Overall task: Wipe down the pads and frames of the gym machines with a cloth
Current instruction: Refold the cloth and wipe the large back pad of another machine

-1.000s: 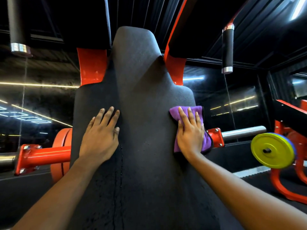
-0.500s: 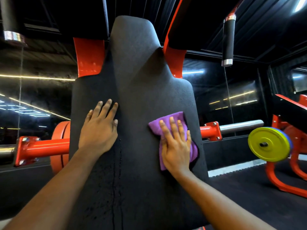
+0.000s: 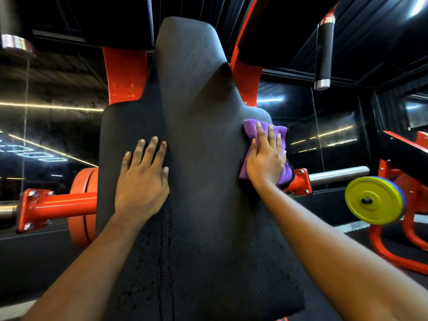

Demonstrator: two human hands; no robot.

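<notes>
At the right shoulder edge of the tall black textured back pad [image 3: 199, 181], the right hand [image 3: 266, 158] presses the folded purple microfibre cloth [image 3: 251, 128] with straight fingers. The left hand [image 3: 141, 181] rests flat, fingers straight, on the pad. Judgement: the pad wipe is under way; the orange steel frame [image 3: 125, 75] appears pending.

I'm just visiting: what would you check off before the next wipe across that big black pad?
1. Cloth under the wiping hand: ok, the right hand presses the purple cloth flat.
2. Cloth on the pad: ok, at the black pad's right edge, partly hanging past it.
3. Bracing: ok, the left hand lies flat on the pad.
4. Stroke path toward the middle: ok, bare pad between the hands.
5. Pad surface sound: not ok, a cracked line runs below the left hand.
6. Cloth damp enough: cannot tell.
</notes>
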